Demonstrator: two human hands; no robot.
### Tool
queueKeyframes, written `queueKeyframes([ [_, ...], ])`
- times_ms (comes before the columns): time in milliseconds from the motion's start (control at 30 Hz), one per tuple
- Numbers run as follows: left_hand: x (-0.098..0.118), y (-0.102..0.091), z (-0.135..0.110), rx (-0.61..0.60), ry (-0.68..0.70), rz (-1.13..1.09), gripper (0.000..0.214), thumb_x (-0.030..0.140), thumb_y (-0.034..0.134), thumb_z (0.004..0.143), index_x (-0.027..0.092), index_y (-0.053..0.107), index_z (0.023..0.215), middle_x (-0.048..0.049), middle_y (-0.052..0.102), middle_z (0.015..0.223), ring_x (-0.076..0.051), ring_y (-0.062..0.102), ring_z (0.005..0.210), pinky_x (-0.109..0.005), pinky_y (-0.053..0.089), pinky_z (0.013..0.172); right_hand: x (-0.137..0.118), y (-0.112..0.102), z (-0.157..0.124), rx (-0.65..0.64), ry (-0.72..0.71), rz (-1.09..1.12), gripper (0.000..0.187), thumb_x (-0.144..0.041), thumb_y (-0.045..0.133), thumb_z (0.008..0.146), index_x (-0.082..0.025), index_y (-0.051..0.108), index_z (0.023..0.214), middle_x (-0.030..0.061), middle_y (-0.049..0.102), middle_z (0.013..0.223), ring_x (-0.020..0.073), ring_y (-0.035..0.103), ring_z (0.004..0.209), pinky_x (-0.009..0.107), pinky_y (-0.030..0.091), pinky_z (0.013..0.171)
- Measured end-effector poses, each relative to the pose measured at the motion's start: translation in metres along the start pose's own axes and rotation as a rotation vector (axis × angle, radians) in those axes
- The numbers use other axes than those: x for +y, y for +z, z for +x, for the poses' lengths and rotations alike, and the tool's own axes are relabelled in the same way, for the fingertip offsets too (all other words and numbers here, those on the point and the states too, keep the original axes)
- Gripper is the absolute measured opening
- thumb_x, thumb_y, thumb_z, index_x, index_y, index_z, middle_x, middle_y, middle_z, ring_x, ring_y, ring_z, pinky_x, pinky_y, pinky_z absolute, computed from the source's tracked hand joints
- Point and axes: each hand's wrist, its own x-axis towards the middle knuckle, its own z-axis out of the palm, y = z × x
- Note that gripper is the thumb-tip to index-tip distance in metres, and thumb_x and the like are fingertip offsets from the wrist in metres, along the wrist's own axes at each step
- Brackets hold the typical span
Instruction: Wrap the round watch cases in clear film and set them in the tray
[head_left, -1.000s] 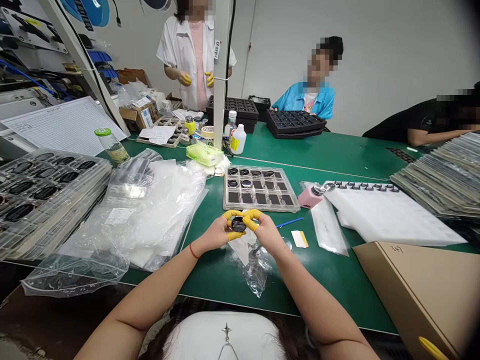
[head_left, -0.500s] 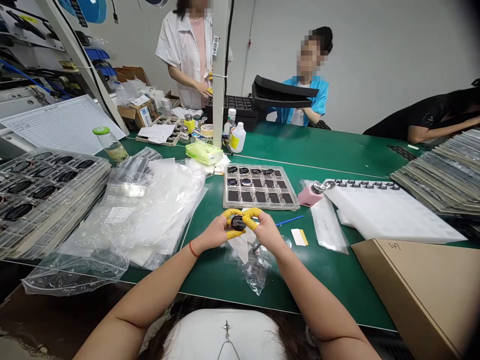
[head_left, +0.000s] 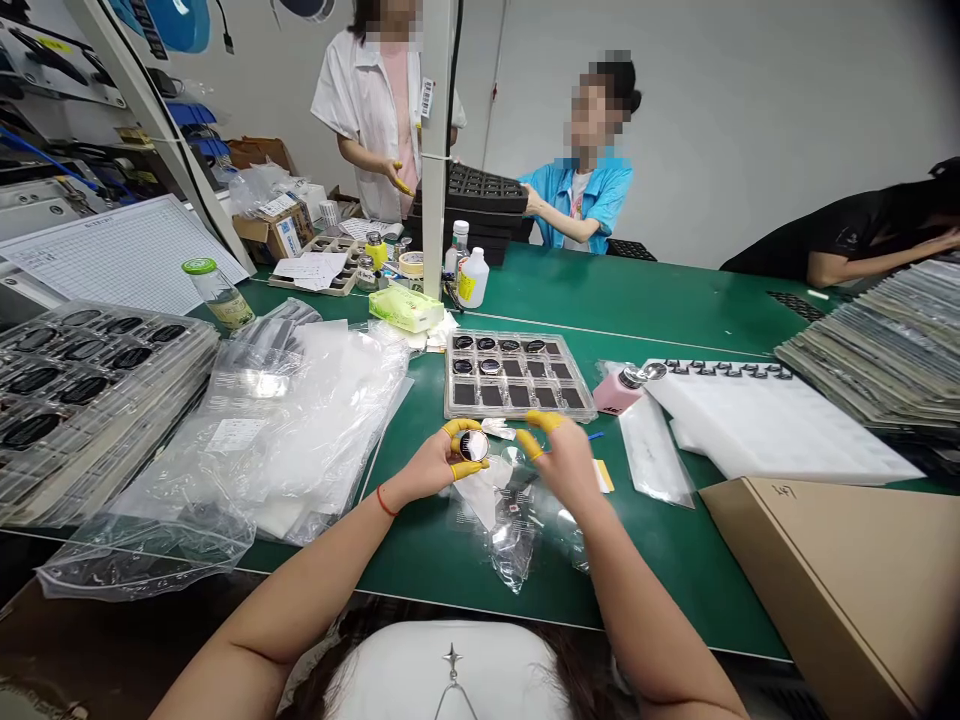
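Note:
My left hand [head_left: 439,466], with yellow finger cots, pinches a small round black disc [head_left: 473,446] by its edge; a bright reflection covers part of its face. What kind of part it is, I cannot tell. To the right, my right hand [head_left: 561,458] hovers apart from the disc, its yellow-capped fingers spread and nothing visible in them. Beyond both hands lies a clear plastic tray [head_left: 517,408], where several round discs sit in the back pockets. Clear plastic film [head_left: 513,555] and a white wipe [head_left: 480,495] lie below my hands.
At left are plastic bags [head_left: 300,420] and stacked trays [head_left: 176,385]. A pink pump bottle [head_left: 619,390], white foam sheet [head_left: 795,430] and cardboard box [head_left: 840,560] stand at right. Across the table, a co-worker in blue [head_left: 600,190] handles black foam trays [head_left: 484,205].
My right hand has let go of the disc and moved right. The disc's face now reflects light in my left hand. The co-worker in blue has lowered a black foam tray onto the stack.

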Motion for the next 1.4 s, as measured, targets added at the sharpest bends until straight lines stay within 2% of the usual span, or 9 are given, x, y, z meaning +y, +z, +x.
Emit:
queueKeyframes([
  [167, 0.004, 0.001, -0.002, -0.015, -0.016, -0.052, 0.06, 0.029, 0.075, 0.068, 0.022, 0.043, 0.118, -0.0034, 0.064, 0.096, -0.02, 0.067, 0.091, -0.042, 0.049, 0.088, 0.068, -0.02, -0.042, 0.011, 0.472, -0.323, 0.022, -0.041, 0.055, 0.082, -0.018, 0.056, 0.081, 0.0103, 0.058, 0.073, 0.0262, 0.061, 0.076, 0.037, 0.045, 0.066],
  [400, -0.001, 0.005, -0.001, -0.003, -0.024, -0.044, 0.059, 0.031, 0.076, 0.067, 0.021, 0.043, 0.115, -0.0024, 0.063, 0.093, -0.019, 0.067, 0.087, -0.04, 0.049, 0.087, 0.072, -0.017, -0.064, 0.068, 0.554, -0.09, 0.016, -0.036, 0.052, 0.081, -0.022, 0.053, 0.072, 0.0072, 0.057, 0.072, 0.0217, 0.057, 0.063, 0.035, 0.045, 0.058],
  [533, -0.005, 0.005, 0.001, 0.011, -0.013, 0.004, 0.06, 0.03, 0.077, 0.067, 0.021, 0.043, 0.115, -0.0016, 0.062, 0.092, -0.017, 0.065, 0.083, -0.035, 0.05, 0.081, 0.028, -0.013, -0.049, 0.142, 0.398, 0.078, 0.02, -0.035, 0.045, 0.087, -0.021, 0.058, 0.09, 0.0086, 0.061, 0.09, 0.0222, 0.058, 0.079, 0.034, 0.046, 0.067],
  [633, -0.007, 0.006, 0.0, -0.006, 0.007, 0.014, 0.057, 0.03, 0.075, 0.068, 0.02, 0.043, 0.114, -0.0015, 0.062, 0.09, -0.015, 0.064, 0.079, -0.03, 0.049, 0.074, -0.015, 0.006, -0.041, 0.076, 0.048, 0.258, 0.022, -0.033, 0.043, 0.09, -0.023, 0.061, 0.098, 0.0069, 0.062, 0.092, 0.0212, 0.058, 0.084, 0.033, 0.046, 0.074],
  [733, -0.008, 0.006, -0.001, -0.043, 0.042, 0.004, 0.054, 0.031, 0.073, 0.071, 0.019, 0.044, 0.115, -0.0021, 0.062, 0.09, -0.013, 0.062, 0.076, -0.026, 0.048, 0.069, -0.04, 0.032, -0.029, 0.037, -0.163, 0.19, 0.024, -0.028, 0.04, 0.091, -0.022, 0.063, 0.096, 0.0084, 0.062, 0.088, 0.0222, 0.056, 0.086, 0.033, 0.045, 0.072],
  [867, -0.009, 0.005, 0.0, -0.039, 0.057, 0.009, 0.056, 0.031, 0.074, 0.07, 0.019, 0.045, 0.116, -0.0022, 0.063, 0.09, -0.014, 0.062, 0.075, -0.026, 0.047, 0.068, -0.035, 0.046, -0.007, 0.095, -0.129, 0.071, 0.025, -0.026, 0.039, 0.09, -0.019, 0.062, 0.092, 0.0101, 0.061, 0.086, 0.0233, 0.054, 0.084, 0.033, 0.043, 0.069],
  [1000, -0.009, 0.004, 0.003, -0.018, 0.046, 0.002, 0.058, 0.029, 0.076, 0.068, 0.019, 0.045, 0.116, -0.0019, 0.064, 0.09, -0.015, 0.062, 0.077, -0.027, 0.047, 0.07, -0.027, 0.033, 0.004, 0.058, -0.213, 0.169, 0.025, -0.023, 0.038, 0.091, -0.02, 0.061, 0.099, 0.0079, 0.061, 0.089, 0.0217, 0.052, 0.085, 0.032, 0.043, 0.073],
  [1200, -0.006, -0.001, 0.003, -0.015, 0.028, 0.003, 0.056, 0.03, 0.077, 0.066, 0.018, 0.048, 0.112, -0.0014, 0.064, 0.087, -0.013, 0.062, 0.072, -0.026, 0.048, 0.069, -0.032, 0.027, -0.012, 0.026, -0.473, -0.032, 0.033, -0.005, 0.04, 0.082, -0.022, 0.067, 0.091, 0.0079, 0.059, 0.088, 0.0213, 0.045, 0.082, 0.034, 0.039, 0.071],
  [1400, -0.012, -0.006, 0.005, -0.034, 0.035, 0.025, 0.057, 0.027, 0.077, 0.065, 0.017, 0.047, 0.112, -0.0005, 0.062, 0.08, -0.011, 0.06, 0.066, -0.022, 0.044, 0.06, -0.034, 0.036, -0.032, 0.088, -0.502, -0.08, 0.03, -0.008, 0.04, 0.086, -0.021, 0.067, 0.091, 0.0083, 0.061, 0.086, 0.0213, 0.045, 0.08, 0.035, 0.039, 0.071],
])
